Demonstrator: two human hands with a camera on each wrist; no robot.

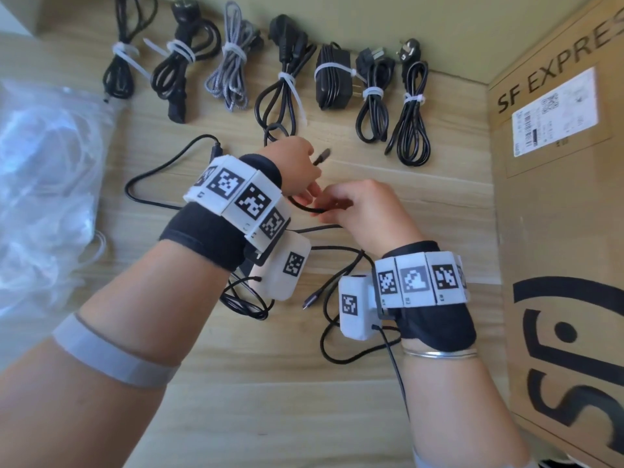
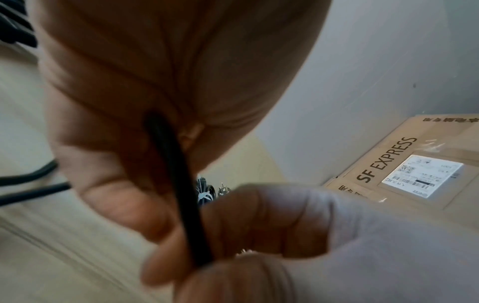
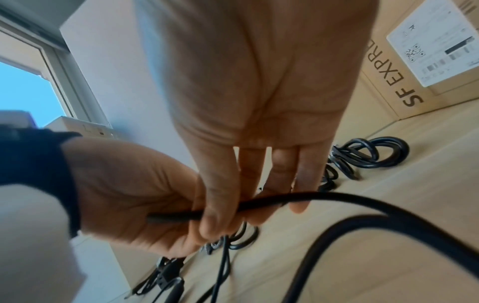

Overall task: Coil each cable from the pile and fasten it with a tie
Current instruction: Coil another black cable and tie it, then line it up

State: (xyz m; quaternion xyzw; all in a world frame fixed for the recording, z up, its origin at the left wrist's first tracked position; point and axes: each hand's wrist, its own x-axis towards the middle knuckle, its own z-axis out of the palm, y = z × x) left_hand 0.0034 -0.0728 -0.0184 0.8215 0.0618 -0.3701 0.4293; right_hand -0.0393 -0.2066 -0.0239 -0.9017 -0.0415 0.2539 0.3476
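Black cable (image 1: pixel 305 207) is held between both hands above the wooden table (image 1: pixel 236 383), mid-scene. One connector end (image 1: pixel 322 156) sticks out past the left hand (image 1: pixel 297 170); the rest trails down and loops loosely on the table near the wrists. Left hand: fingers curled round the cable; the left wrist view shows the cable (image 2: pixel 178 184) running out of the closed fist (image 2: pixel 155 92). Right hand (image 1: pixel 366 214): pinching the same cable just right of the left hand; the right wrist view shows the cable (image 3: pixel 285 197) crossing under the fingers (image 3: pixel 215 205), thumb hidden there. The 2 hands are touching or nearly so.

More loose black cable lies on the table: 1 run curves off to the left (image 1: pixel 152 177), and a small tangle (image 1: pixel 246 298) sits under the left wrist.

Far side: a row of 7 bundles (image 1: pixel 287 82), each fastened with a white tie (image 1: pixel 288 81). 6 are black, 1 is grey braided (image 1: pixel 229 62).

Left: a clear plastic bag (image 1: pixel 44 184). Right: a cardboard box (image 1: pixel 557 197) printed SF EXPRESS, with a shipping label.
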